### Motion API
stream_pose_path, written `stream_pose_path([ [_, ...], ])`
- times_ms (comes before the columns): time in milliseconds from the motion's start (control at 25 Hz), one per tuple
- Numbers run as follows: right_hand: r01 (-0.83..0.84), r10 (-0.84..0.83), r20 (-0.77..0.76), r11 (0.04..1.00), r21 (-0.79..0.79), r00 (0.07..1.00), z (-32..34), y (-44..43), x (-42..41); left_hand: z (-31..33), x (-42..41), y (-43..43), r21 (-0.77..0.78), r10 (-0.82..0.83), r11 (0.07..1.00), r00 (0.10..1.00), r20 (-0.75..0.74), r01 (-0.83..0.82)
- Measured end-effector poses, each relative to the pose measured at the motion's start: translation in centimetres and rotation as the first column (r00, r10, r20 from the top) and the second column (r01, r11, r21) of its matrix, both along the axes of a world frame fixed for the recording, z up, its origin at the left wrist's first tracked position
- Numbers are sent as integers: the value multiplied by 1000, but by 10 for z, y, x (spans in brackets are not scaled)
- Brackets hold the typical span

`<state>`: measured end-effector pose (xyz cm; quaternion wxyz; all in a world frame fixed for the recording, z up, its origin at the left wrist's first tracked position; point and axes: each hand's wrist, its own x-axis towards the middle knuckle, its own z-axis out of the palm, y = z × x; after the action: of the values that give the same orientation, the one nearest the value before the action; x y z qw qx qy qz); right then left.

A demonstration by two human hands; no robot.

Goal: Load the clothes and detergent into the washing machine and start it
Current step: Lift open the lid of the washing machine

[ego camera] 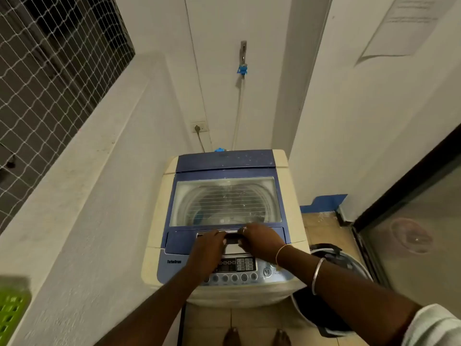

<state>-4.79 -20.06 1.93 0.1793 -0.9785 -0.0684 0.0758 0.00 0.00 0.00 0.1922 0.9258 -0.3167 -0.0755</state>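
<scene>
Washing machine [290, 196] lid [224, 203] down | left hand [209, 244] fingers curled on lid handle [233, 236] | right hand [260, 238] likewise, just beside | black bin [326, 248] right of machine

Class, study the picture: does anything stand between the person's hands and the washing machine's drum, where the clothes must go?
Yes. The closed lid covers the drum. Both the left hand and right hand grip its front edge; nothing else visible blocks the way.
</scene>
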Motion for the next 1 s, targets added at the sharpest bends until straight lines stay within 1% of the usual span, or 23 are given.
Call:
stream_pose_path([
  [160, -36, 37, 6, 993, -109, 999, -9, 14, -4, -5, -2, 2, 86, -54, 995, 998, -24, 56],
  [240, -54, 63, 52, 985, -162, 997, -15, 15, -4, -11, 0, 3, 89, -63, 994, 998, -27, 65],
  [320, -53, 67, 59, 976, -213, 996, -17, 15, -4, -14, 1, 4, 109, -64, 992, 997, -36, 68],
  [480, -81, 85, 2, 957, -279, 996, -18, 20, -3, -23, 8, 6, 146, -84, 984, 987, -137, 103],
  [640, -67, 37, -100, 949, -308, 994, -13, 22, 3, -11, 14, 0, 215, -61, 970, 971, -231, 112],
  [840, -88, 19, -218, 947, -310, 976, -3, 23, 15, 5, 23, -1, 186, -8, 979, 921, -389, 87],
  [1000, -132, 58, -236, 941, -310, 970, 13, 21, 22, 18, 27, 2, 163, -23, 981, 903, -429, 102],
])
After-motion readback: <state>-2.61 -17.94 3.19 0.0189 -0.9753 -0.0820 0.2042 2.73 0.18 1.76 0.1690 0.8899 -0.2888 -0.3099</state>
